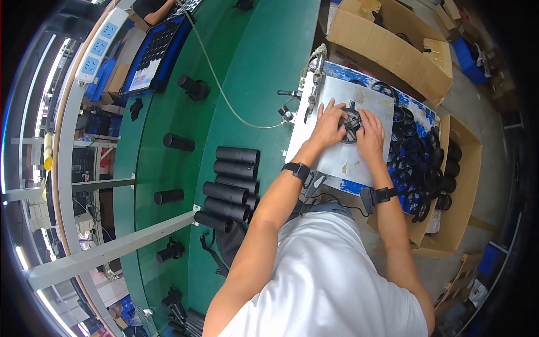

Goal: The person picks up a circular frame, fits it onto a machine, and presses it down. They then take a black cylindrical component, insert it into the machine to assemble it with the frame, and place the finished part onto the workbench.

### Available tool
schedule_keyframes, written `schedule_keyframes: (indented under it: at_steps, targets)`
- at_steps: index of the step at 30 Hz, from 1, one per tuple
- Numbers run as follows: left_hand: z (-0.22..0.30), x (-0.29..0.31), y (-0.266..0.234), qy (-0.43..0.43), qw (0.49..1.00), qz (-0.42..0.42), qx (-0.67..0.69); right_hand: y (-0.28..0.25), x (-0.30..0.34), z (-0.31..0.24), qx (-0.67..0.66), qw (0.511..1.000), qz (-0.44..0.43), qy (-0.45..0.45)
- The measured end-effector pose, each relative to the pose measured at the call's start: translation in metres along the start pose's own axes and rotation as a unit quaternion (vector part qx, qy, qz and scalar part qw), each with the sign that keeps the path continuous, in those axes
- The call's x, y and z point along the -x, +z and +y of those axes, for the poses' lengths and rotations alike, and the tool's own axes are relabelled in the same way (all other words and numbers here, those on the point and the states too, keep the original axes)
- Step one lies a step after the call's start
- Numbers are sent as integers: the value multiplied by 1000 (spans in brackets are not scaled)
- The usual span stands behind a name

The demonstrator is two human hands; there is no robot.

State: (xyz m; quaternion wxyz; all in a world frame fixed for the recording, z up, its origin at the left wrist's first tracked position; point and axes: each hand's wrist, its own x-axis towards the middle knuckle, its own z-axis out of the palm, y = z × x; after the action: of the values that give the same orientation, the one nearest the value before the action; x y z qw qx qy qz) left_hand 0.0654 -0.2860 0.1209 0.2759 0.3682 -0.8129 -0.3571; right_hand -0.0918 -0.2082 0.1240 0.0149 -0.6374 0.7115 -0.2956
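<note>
The small black part (351, 124) sits near the middle of the grey metal work plate (351, 160), on a round fixture that I can only partly see, and both my hands are closed in around it. My left hand (330, 124) presses on it from the left with the fingers curled over its edge, and my right hand (370, 132) covers it from the right, fingers bent down onto it, so the two hands almost meet over the part. How firmly each one grips I cannot tell, since the fingers hide most of it. I wear a black wristband on each wrist. At the far left corner of the plate stands a metal clamp lever (312, 92) with a thin cable running off across the green bench (247, 73). To my left on the bench lies a stack of black cylinders (233, 182) on their sides, with a few single ones farther out. To my right an open cardboard box (469, 168) holds black rings (418, 157), and a larger cardboard box (393, 42) stands beyond the plate. At the far end of the bench is a blue tray (154, 53) of black parts.
</note>
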Motion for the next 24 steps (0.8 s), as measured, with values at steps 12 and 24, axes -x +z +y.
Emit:
schedule_keyframes:
  at_steps: [12,24]
  targets:
    - [9,8,-11,18,997,-37,-61,-3,8,2,18,996,-80,-26]
    - [-11,3,-48,108,973,-156,-130,-18,-3,2,-22,986,-144,-84]
